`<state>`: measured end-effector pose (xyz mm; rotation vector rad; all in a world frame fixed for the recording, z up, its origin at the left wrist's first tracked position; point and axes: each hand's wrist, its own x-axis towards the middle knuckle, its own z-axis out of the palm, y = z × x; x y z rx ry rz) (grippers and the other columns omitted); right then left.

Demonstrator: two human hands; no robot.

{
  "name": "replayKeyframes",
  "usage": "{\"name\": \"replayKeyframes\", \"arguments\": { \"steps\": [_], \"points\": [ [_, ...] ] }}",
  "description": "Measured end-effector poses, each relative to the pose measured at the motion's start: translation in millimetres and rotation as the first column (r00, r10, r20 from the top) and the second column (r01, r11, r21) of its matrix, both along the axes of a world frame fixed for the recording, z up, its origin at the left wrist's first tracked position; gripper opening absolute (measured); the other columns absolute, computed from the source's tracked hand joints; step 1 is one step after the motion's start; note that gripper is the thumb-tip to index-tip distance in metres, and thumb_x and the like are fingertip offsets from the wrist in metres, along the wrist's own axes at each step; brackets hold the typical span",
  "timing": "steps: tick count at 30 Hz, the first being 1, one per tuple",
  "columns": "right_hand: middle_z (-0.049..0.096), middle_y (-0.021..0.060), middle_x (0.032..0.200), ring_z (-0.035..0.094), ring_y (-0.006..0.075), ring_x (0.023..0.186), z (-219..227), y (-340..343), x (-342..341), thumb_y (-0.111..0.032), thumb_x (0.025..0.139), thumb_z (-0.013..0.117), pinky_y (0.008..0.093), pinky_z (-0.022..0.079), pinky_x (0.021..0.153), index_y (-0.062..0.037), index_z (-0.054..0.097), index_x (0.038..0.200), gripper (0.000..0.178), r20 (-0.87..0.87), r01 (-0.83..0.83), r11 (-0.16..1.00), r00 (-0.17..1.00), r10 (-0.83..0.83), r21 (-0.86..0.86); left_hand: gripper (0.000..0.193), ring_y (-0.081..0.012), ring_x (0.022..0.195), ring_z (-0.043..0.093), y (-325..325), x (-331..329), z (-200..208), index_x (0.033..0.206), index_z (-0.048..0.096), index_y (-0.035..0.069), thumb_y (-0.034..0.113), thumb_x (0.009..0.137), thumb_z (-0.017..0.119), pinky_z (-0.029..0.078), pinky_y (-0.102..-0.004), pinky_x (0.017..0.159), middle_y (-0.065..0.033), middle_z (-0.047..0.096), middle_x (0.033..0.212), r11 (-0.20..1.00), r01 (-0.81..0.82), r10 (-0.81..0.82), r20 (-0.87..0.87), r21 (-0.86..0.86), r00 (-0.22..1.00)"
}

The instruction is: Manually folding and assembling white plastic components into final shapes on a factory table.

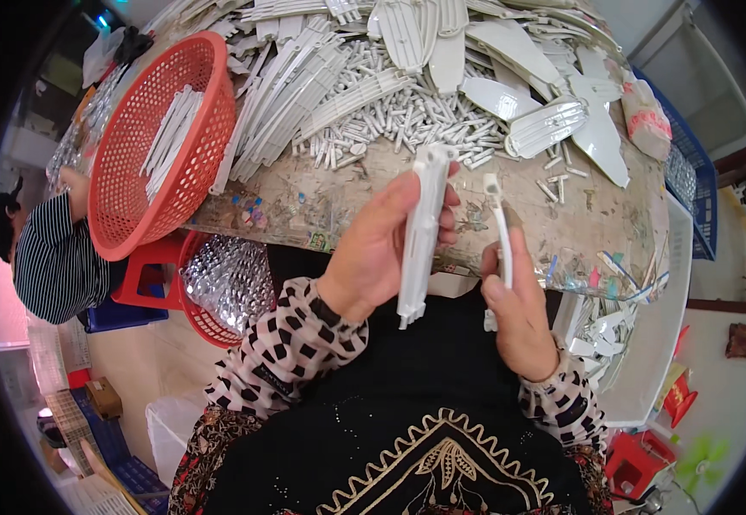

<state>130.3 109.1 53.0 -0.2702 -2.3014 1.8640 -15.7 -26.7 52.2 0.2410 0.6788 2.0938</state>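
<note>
1. Black embroidered cloth point(373, 403) is closest, across the wearer's front, with checked sleeves point(278, 348) gathered at the wrists, presumably so nothing loose hangs over the fingers.
2. Up next, the left hand point(373, 245) grasps a long white ribbed part point(423, 236) around its middle, nearly upright before the table's near edge; that grip leaves both ends exposed.
3. Opposite, the right hand point(519, 309) pinches a slim white strip point(503, 236), its holed end up and facing the first part, the two pieces apart. Fingers cover its lower stretch, so how far it runs is hard to tell.
4. Below, to the right, a white bin point(648, 378) holds more white pieces, seemingly within easy reach.
5. On to the worn table point(579, 215): small white pegs point(390, 116) lie heaped straight ahead, probably for quick picking, with long curved strips point(291, 99) stacked to their left.
6. Over at the left, an orange basket point(220, 103) tilts, its mouth toward the table's middle, showing the narrow strips point(171, 142) inside.
7. Farthest back, broad white panels point(519, 51) overlap in a pile, perhaps to save room.
</note>
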Motion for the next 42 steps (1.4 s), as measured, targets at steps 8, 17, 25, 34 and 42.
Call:
{"name": "replayKeyframes", "arguments": {
  "steps": [8,17,25,34,42],
  "points": [
    [0.043,0.0134,0.1,0.044,0.0242,0.087,0.6,-4.8,-6.6,-0.017,0.094,0.056,0.0303,0.04,0.079,0.0039,0.033,0.142,0.058,-0.205,0.015,0.947,0.977,0.054,0.32,0.049,-0.018,0.111,0.057,-3.0,12.6,-0.6,0.138,0.043,0.003,0.018,0.094,0.06,0.046,-0.0328,0.097,-0.0076,0.058,0.123,0.997,0.063,-0.068,-0.094,-0.051,0.993],
    [0.045,0.0131,0.093,0.046,0.0266,0.078,-8.0,1.2,-4.2,-0.012,0.087,0.063,0.0317,0.042,0.071,0.0007,0.037,0.142,0.062,-0.245,-0.058,0.948,0.959,0.14,0.314,0.056,-0.0154,0.114,0.055,-10.8,9.5,1.8,0.142,0.036,0.0,0.014,0.093,0.061,0.044,-0.0299,0.098,-0.0091,0.053,0.13,0.988,0.069,-0.118,-0.38,-0.141,0.917],
    [0.047,0.013,0.086,0.051,0.0271,0.073,13.7,12.9,12.2,-0.014,0.084,0.066,0.034,0.044,0.067,-0.0051,0.035,0.145,0.069,-0.129,-0.205,0.916,0.956,0.263,0.344,0.064,-0.0152,0.116,0.054,-18.0,15.4,-6.4,0.141,0.038,0.002,0.024,0.089,0.068,0.044,-0.0313,0.098,-0.0084,0.056,0.129,0.968,0.178,-0.22,-0.265,-0.175,0.939],
    [0.053,0.0167,0.091,0.052,0.0297,0.074,36.6,-4.6,28.6,-0.01,0.085,0.064,0.0345,0.044,0.066,0.0004,0.038,0.141,0.063,0.043,-0.101,0.891,0.995,0.091,0.443,0.057,-0.0137,0.114,0.054,-17.3,28.6,-10.0,0.144,0.033,0.001,0.011,0.094,0.059,0.045,-0.0287,0.097,-0.0069,0.054,0.129,0.976,0.159,-0.199,-0.321,-0.146,0.926],
    [0.052,0.0151,0.083,0.054,0.0296,0.069,19.2,3.8,20.6,-0.015,0.084,0.068,0.0351,0.048,0.065,-0.007,0.042,0.142,0.064,-0.023,-0.127,0.967,0.991,0.135,0.222,0.052,-0.0114,0.109,0.056,-15.7,34.1,-13.1,0.141,0.038,0.001,0.013,0.095,0.059,0.046,-0.0278,0.093,-0.0052,0.057,0.124,0.973,0.133,-0.176,-0.237,-0.186,0.955]
  ]
}}
